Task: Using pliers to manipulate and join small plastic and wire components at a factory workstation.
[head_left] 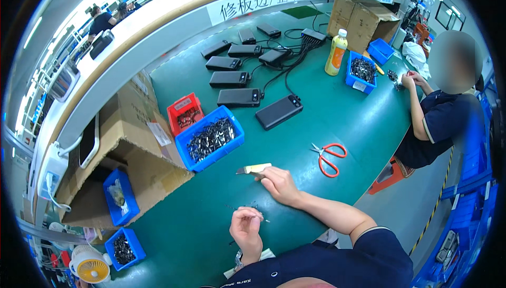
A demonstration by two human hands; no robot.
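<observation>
My right hand [279, 183] is closed around a yellow-handled knife [256, 168], whose dark tip points left over the green table. My left hand [246, 231] is close by, nearer to me, with its fingers curled and pinched together. Whatever lies between those fingertips is too small to make out. Small dark scraps [243, 206] are scattered on the table beside the left hand. Scissors with red handles [332, 160] lie partly spread to the right of my right hand. Beyond the hands, a blue bin [235, 143] holds many small dark parts.
A red bin [172, 122] adjoins the blue one. Several black power banks [279, 112] with cables lie at the back. A drink bottle [335, 53] stands near another blue bin [363, 89]. Cardboard boxes [158, 174] flank the table. A co-worker [445, 111] sits at the right.
</observation>
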